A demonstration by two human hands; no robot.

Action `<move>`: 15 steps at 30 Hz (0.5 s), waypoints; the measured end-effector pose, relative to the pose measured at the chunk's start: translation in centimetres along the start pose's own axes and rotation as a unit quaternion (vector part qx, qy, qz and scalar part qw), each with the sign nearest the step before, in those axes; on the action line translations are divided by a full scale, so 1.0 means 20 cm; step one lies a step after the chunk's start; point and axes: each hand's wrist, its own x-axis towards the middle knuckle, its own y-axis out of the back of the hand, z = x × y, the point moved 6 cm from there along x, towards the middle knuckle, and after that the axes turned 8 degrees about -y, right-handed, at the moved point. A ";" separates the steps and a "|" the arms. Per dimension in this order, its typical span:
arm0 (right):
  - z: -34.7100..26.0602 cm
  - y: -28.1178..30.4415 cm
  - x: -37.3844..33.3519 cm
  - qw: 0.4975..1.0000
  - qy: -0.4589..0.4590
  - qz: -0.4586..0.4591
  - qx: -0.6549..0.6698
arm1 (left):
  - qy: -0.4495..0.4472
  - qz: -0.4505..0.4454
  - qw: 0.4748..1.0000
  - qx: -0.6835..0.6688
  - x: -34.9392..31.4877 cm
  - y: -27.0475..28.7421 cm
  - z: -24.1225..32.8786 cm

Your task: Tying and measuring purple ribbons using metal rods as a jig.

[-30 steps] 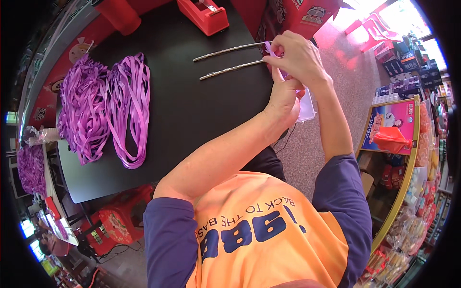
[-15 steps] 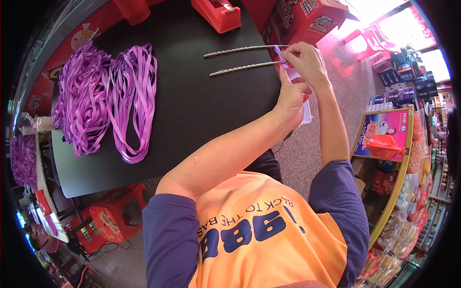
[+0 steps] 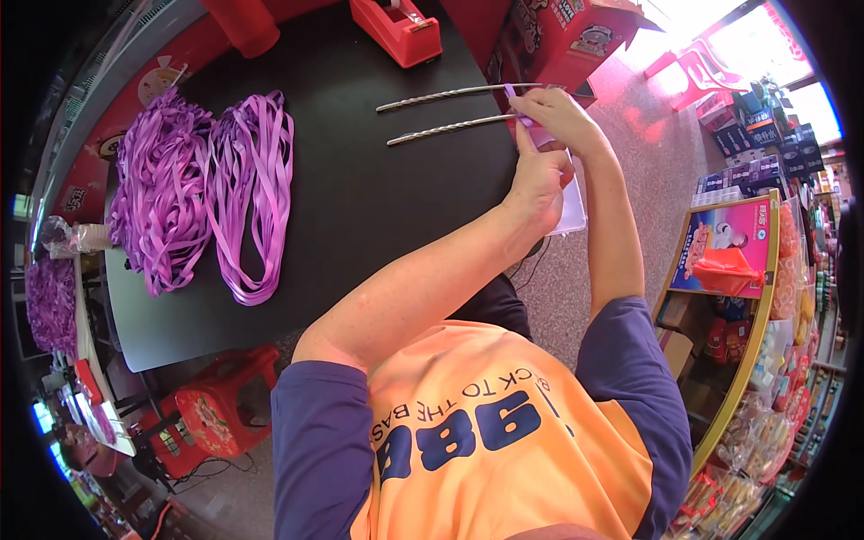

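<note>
Two twisted metal rods (image 3: 441, 134) stick out side by side over the table's right edge. A purple ribbon (image 3: 509, 91) is looped around them near my hands. My right hand (image 3: 565, 121) pinches the ribbon at the rods, its fingertips pressed together. Just below it, my left hand (image 3: 540, 184) is closed, with its thumb and finger at the ribbon by the lower rod. Part of the ribbon is hidden by my fingers. A pale translucent plastic box (image 3: 571, 211) shows beneath my left hand.
Two heaps of purple ribbon lie on the black table (image 3: 360, 207): a tangled pile (image 3: 162, 198) and a looped hank (image 3: 252, 198). A red tape dispenser (image 3: 400, 31) sits at the far edge. Below the table is a red stool (image 3: 220, 405). Shelved goods (image 3: 765, 396) line the right.
My right hand has shifted slightly left and down at the ribbon. The whole view has shifted a little. Both hands stay at the rods.
</note>
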 end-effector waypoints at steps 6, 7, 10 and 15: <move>0.02 0.20 0.03 0.987 0.066 0.113 0.098 | 0.044 0.042 0.998 0.023 -0.15 -0.18 0.10; 0.00 0.24 0.05 0.982 0.090 0.143 0.084 | 0.083 0.028 0.993 0.078 -0.19 -0.22 0.11; -0.13 0.27 0.07 0.968 0.175 0.176 0.039 | 0.128 -0.091 0.967 0.200 -0.24 -0.20 0.21; -0.09 0.06 0.22 0.962 0.099 -0.225 0.117 | -0.348 -0.192 0.302 0.866 -0.22 -0.26 0.58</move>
